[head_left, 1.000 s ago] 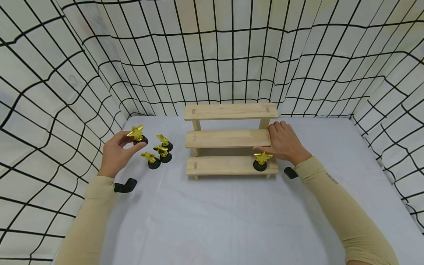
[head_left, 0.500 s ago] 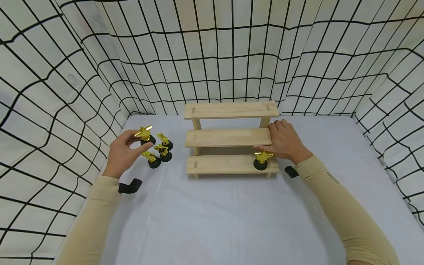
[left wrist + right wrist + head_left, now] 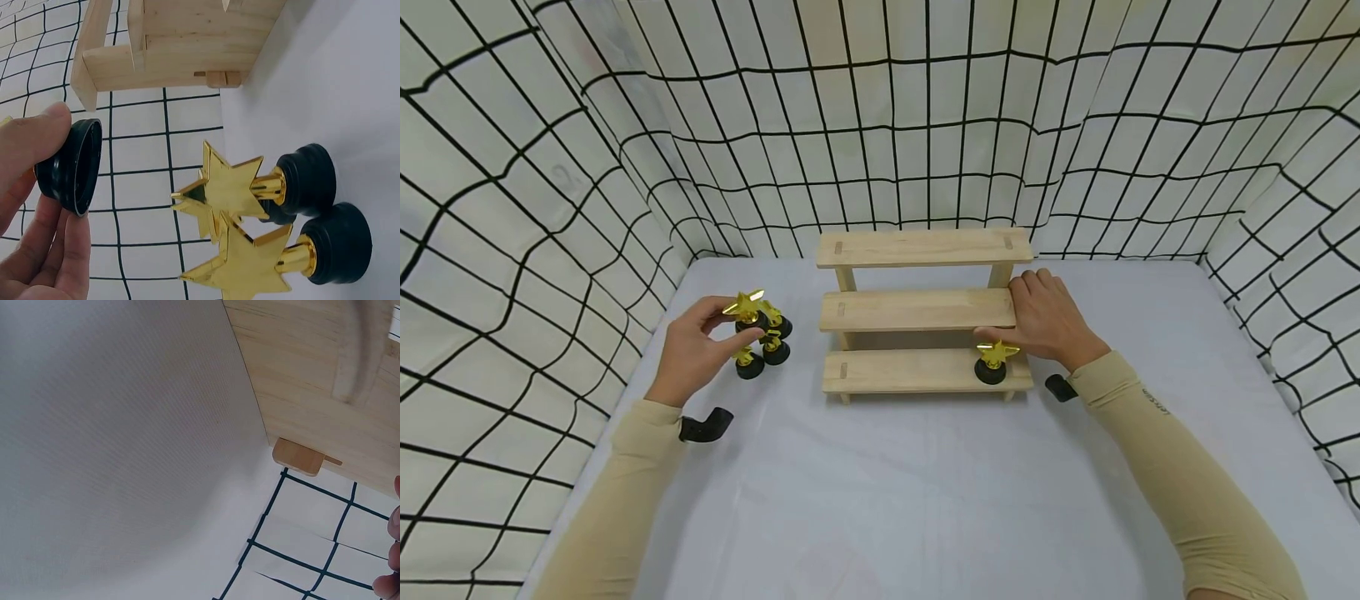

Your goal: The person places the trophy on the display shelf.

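My left hand [image 3: 692, 354] pinches a gold star trophy [image 3: 745, 307] by its black base, upright above the cloth. In the left wrist view the hollow underside of that base [image 3: 86, 169] shows between thumb and fingers. Right behind it, several like trophies [image 3: 777, 352] stand on the table, partly covered by the held one. My right hand [image 3: 1051, 321] grips the right end of a three-tier wooden shelf [image 3: 917, 312], thumb along the middle board's front. Below that thumb, one star trophy [image 3: 991, 371] stands at the right end of the bottom board. Fingertips [image 3: 394, 525] show at the right wrist view's edge.
A white cloth [image 3: 880, 483] covers the table. Black grid netting [image 3: 925, 133] over white sheets walls in the back and both sides. The shelf stands near the back edge, its top board [image 3: 925, 247] bearing nothing. Black wrist mounts [image 3: 706, 425] sit at both wrists.
My left hand has moved right with the held trophy, which now overlaps the standing ones in the head view. The right hand and the shelf have stayed in place.
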`<action>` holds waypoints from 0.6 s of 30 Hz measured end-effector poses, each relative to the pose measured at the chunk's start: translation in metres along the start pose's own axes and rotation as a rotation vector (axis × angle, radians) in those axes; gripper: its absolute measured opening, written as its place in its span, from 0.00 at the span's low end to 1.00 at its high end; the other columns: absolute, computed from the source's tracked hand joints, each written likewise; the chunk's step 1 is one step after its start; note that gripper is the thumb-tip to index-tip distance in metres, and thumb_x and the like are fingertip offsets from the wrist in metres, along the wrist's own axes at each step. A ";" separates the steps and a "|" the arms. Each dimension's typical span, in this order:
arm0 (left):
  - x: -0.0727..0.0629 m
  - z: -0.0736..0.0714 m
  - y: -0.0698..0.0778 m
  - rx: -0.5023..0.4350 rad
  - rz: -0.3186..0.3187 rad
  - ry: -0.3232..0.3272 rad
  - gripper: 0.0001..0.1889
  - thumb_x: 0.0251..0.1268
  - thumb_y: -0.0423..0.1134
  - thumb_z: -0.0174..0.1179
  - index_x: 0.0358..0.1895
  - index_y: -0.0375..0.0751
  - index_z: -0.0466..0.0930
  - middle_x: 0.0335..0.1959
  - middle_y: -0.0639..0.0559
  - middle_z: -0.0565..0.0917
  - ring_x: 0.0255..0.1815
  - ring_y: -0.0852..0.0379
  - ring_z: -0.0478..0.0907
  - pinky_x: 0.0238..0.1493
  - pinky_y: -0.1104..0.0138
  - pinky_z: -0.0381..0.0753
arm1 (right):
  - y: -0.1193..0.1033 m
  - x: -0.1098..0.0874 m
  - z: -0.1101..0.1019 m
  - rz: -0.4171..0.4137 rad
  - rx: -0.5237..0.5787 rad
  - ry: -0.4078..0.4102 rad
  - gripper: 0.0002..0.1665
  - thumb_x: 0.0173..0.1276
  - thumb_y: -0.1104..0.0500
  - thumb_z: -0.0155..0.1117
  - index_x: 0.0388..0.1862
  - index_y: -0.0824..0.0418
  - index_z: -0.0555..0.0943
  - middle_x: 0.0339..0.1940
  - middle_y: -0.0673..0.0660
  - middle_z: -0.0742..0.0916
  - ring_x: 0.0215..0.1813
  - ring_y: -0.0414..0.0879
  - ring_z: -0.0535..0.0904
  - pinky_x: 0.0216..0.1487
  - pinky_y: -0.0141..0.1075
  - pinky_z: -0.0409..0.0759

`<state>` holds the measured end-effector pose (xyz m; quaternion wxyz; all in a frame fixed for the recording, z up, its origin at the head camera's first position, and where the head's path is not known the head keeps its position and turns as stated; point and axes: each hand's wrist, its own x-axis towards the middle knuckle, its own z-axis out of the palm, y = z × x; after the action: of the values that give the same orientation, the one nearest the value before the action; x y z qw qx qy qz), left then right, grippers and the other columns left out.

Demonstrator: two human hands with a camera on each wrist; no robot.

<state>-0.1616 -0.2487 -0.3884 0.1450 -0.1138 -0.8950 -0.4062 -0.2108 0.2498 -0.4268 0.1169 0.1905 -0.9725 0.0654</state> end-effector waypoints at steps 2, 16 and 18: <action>-0.001 0.002 0.003 -0.004 0.004 -0.008 0.23 0.59 0.35 0.76 0.56 0.35 0.81 0.54 0.49 0.83 0.49 0.85 0.75 0.60 0.90 0.72 | 0.000 0.000 0.000 -0.003 0.000 0.006 0.53 0.52 0.20 0.68 0.48 0.69 0.76 0.36 0.61 0.80 0.42 0.56 0.72 0.42 0.44 0.70; -0.006 0.019 0.012 -0.038 -0.007 -0.067 0.23 0.59 0.37 0.77 0.55 0.36 0.80 0.56 0.43 0.84 0.52 0.87 0.73 0.61 0.91 0.70 | 0.001 0.000 0.000 0.002 0.004 0.001 0.54 0.52 0.19 0.67 0.48 0.68 0.76 0.36 0.61 0.79 0.42 0.56 0.71 0.42 0.44 0.69; -0.008 0.021 0.013 -0.039 -0.006 -0.076 0.23 0.59 0.38 0.77 0.55 0.36 0.80 0.57 0.42 0.84 0.52 0.87 0.73 0.61 0.91 0.71 | 0.001 0.000 0.001 0.003 0.001 -0.003 0.54 0.52 0.19 0.67 0.48 0.69 0.76 0.36 0.61 0.80 0.42 0.56 0.71 0.42 0.44 0.70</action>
<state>-0.1541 -0.2252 -0.3956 0.1074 -0.1293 -0.8921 -0.4195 -0.2114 0.2503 -0.4274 0.1151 0.1891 -0.9730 0.0659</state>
